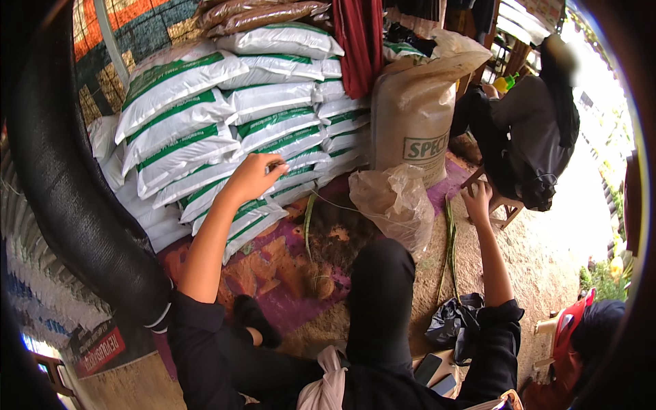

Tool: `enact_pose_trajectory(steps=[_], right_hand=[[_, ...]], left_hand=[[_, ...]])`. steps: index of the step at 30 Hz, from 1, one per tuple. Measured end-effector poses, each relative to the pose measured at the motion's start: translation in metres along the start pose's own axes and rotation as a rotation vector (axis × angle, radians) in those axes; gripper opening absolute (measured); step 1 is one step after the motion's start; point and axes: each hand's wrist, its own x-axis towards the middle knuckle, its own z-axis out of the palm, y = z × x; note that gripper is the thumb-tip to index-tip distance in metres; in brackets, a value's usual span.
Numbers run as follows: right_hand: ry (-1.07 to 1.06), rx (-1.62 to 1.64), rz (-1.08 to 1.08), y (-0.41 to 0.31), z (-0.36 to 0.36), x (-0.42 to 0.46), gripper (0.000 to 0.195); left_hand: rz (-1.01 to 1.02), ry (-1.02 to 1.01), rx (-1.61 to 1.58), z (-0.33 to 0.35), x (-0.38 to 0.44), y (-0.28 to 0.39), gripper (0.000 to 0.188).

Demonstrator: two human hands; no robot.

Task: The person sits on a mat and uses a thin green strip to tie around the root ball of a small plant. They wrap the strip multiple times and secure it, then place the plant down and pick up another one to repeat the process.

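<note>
My left hand [259, 175] is raised in front of the stacked white sacks [277, 133], its fingers curled. Whether it pinches anything is too small to tell. To its right a narrow green leaf-like strip [308, 218] stands out over the ground mat. A thin pale strand [341, 206] runs from near that strip towards a crumpled clear plastic bag [397, 202]. My right hand [477, 201] is extended beside a wooden stool, fingers bent. Just left of it, long green strips [450, 241] reach down to a black plastic bag [453, 323]; contact with the hand is unclear.
A large filled sack [415, 118] bearing print stands beyond the plastic bag. At right, a person [533, 123] in dark clothes sits on a wooden stool [505, 210]. Another person [597, 333] is at lower right. Two phones [428, 368] lie by my leg. A patterned mat [271, 261] covers ground.
</note>
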Motion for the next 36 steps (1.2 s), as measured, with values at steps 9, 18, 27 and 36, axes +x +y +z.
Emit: enact_pose_trajectory(steps=[9,18,27,36], right_hand=[[-0.885,1.083,-0.339,-0.325,0.038,-0.063,0.042],[-0.898,0.674,-0.284,-0.259,0.069,-0.077,0.021],[-0.488,0.176,-0.412,-0.243,0.023,-0.036,0.015],[-0.468,0.094,-0.351,-0.233,0.012,-0.027,0.011]], left_hand=[[0.002,-0.138,0.078,0.030,-0.021,0.064,0.019],[-0.051,-0.133,-0.234,0.109,-0.032,0.004,0.019],[-0.805,-0.145,-0.223,0.279,-0.185,-0.165,0.040],[-1.430,-0.466,-0.731,0.347,-0.227,-0.134,0.090]])
